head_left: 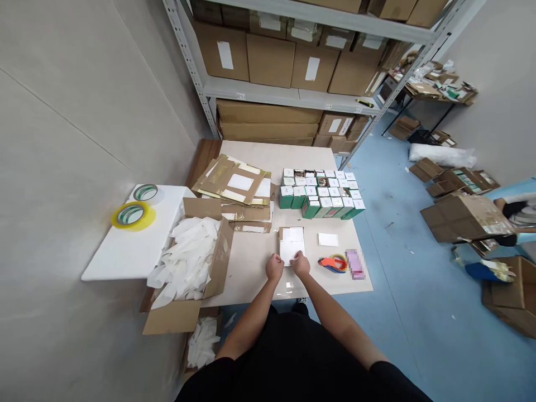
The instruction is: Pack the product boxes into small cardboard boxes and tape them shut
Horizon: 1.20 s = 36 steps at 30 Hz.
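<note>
White card (pixel 292 247) lies on the near side of the green-sided boxes (pixel 322 191), apparently for elbow room. The right hand (pixel 300 264) rests bent fingers on it, seemingly steadying it, while the left hand (pixel 275 267) bunches its fingers narrowly at the edge; whether either pinches anything, I can't tell from here.

No legible text, shelf labels (pixel 241 96) included.
</note>
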Tool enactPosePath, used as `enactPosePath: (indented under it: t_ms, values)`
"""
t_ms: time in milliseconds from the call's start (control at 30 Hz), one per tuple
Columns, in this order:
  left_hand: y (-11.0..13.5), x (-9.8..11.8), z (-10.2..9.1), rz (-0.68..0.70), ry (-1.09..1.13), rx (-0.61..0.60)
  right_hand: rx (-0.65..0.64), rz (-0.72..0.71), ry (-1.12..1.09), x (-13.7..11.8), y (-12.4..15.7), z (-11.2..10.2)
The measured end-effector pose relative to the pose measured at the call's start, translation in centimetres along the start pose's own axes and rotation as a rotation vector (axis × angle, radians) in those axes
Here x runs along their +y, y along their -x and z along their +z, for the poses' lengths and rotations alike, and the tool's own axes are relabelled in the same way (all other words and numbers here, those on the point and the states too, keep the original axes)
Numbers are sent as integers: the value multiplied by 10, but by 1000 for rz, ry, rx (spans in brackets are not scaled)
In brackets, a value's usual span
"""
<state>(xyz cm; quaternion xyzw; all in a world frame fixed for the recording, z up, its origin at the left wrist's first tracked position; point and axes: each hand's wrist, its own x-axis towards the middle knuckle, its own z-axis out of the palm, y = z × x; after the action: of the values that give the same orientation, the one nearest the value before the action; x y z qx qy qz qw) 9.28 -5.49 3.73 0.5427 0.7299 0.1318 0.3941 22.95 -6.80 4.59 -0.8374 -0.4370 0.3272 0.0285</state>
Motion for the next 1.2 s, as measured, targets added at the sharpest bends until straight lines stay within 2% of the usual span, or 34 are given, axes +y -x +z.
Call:
enactPosePath:
  t_ms: [200, 267, 333, 400, 467, 567, 700, 833, 1033, 1133, 1200]
  values:
    - [-10, 4, -20, 13, -251, -93, 24, 38, 114, 3, 4, -11]
    - [-15, 7, -23, 147, -343, -114, 96, 17, 146, 3, 7, -11]
    - [-21, 12, -22, 361, -419, -162, 193, -25, 163, 3, 8, -9]
    - [-28, 19, -16, 542, -467, -261, 260, -65, 119, 3, 7, -5]
    - [-36, 24, -9, 618, -484, -380, 282, -87, 14, 6, 4, -1]
    - [-50, 26, 1, 577, -445, -516, 258, -48, -124, 15, -2, 5]
    - [-62, 18, 5, 516, -339, -610, 135, 49, -198, 29, -7, 11]
    - [-67, 9, -1, 534, -278, -655, 81, -27, -315, 36, -6, 15]
    - [-72, -9, -29, 495, -243, -610, 198, -127, -469, 33, 1, 10]
    - [-65, -31, -46, 340, -102, -527, 107, -277, -597, 29, 3, 6]
    - [-54, -49, -53, 209, 86, -448, 66, -313, -627, 24, 2, 8]
